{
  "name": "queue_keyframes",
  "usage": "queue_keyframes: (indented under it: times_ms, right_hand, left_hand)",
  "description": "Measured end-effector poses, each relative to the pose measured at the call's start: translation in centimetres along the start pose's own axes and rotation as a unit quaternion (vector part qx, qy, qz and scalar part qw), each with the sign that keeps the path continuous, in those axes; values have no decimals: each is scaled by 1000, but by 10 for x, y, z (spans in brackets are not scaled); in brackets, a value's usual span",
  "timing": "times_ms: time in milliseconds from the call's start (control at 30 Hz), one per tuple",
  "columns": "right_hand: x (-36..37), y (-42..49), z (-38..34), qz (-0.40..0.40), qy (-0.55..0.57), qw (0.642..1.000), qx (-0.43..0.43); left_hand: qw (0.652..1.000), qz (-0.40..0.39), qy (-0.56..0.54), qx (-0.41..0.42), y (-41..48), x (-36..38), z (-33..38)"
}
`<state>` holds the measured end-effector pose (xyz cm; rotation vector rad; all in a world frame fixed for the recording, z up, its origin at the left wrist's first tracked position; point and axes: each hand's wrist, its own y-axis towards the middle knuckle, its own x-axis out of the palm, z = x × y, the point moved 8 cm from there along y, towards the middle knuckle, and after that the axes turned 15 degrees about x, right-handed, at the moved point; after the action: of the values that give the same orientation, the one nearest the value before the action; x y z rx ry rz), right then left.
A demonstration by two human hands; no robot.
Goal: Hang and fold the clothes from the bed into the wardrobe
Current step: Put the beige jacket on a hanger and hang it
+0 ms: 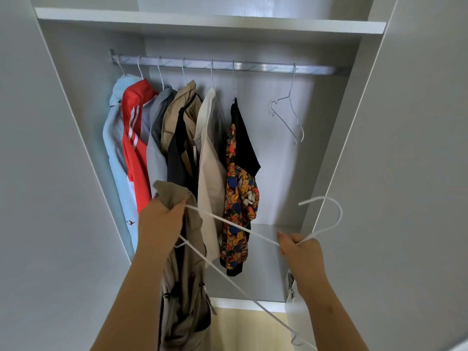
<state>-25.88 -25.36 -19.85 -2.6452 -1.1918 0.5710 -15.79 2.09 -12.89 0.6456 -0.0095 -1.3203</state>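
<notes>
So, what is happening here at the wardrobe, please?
A person stands at the open wardrobe and is putting a beige garment on a white hanger. The left hand grips the garment near its top. The right hand holds the hanger just below its hook. Six garments already hang on the rail, with one empty hanger to their right. The beige garment is not yet on the rail.

Red white-striped jacket (134, 138), bear-print shirt (240, 198)
</notes>
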Motion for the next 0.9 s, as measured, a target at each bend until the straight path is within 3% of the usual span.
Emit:
queue_keyframes:
  times_ms: [133,300,433,533,633,700,800,900]
  right_hand:
    - [19,-5,-6,-35,-33,998,-28]
    - [53,-12,-5,-112,4,994,-4]
    - [51,-8,3,-99,83,990,52]
    - [43,-8,-7,-70,71,995,15]
    - [34,-10,-23,-49,53,997,-37]
    - [29,-11,-29,-43,37,997,-60]
    - [28,-18,-34,-57,33,995,-80]
    - [18,-22,-42,-30,47,993,-104]
  left_hand:
    - [994,-92,15,47,-9,26,13]
    - [956,-279,-84,45,-47,83,28]
    - [950,-289,-73,96,-49,84,34]
    - [953,-237,52,179,-40,68,38]
    - [891,-177,267,321,-35,59,53]
    - [847,-254,318,342,-39,72,55]
    - [830,-297,275,384,-45,88,61]
    - [855,-266,199,399,-45,86,72]
